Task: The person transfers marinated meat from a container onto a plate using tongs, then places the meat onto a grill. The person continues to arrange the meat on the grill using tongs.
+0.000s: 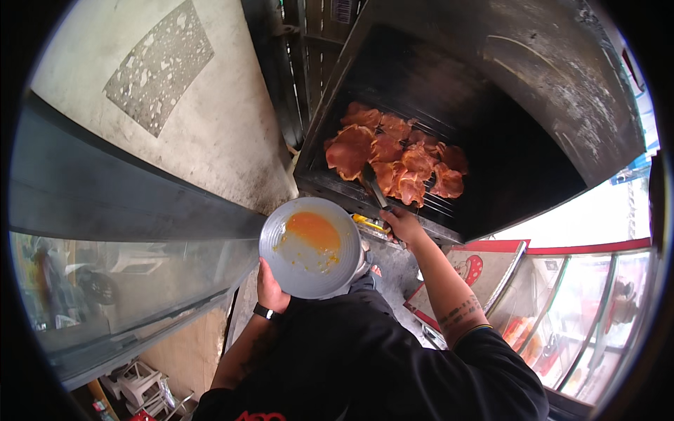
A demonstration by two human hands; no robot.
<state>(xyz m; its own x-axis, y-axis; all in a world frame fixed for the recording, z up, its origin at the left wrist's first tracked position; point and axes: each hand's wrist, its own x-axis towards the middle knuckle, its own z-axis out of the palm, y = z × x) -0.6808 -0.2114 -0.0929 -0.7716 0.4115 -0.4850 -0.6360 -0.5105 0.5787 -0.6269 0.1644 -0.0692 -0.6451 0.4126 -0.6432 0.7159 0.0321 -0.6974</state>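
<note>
My left hand (271, 288) grips the near-left rim of a round grey plate (310, 284). Orange liquid (314, 230) and small yellowish bits lie in it. My right hand (403, 226) is closed around the handle of a dark metal utensil, perhaps tongs or a spatula (376, 189). Its far end reaches the front edge of the meat and is partly hidden there. Several thin slices of reddish marinated meat (387, 148) lie spread over the bars of a grill grate (441, 206), some overlapping.
A dark metal hood (558, 68) encloses the grill's back and right side. Something yellow (368, 223) sits at the grill's front edge. To the left stand a pale wall (231, 105) and a glass panel (142, 279). A glass display case (568, 316) is at right, a plastic stool (138, 381) lower left.
</note>
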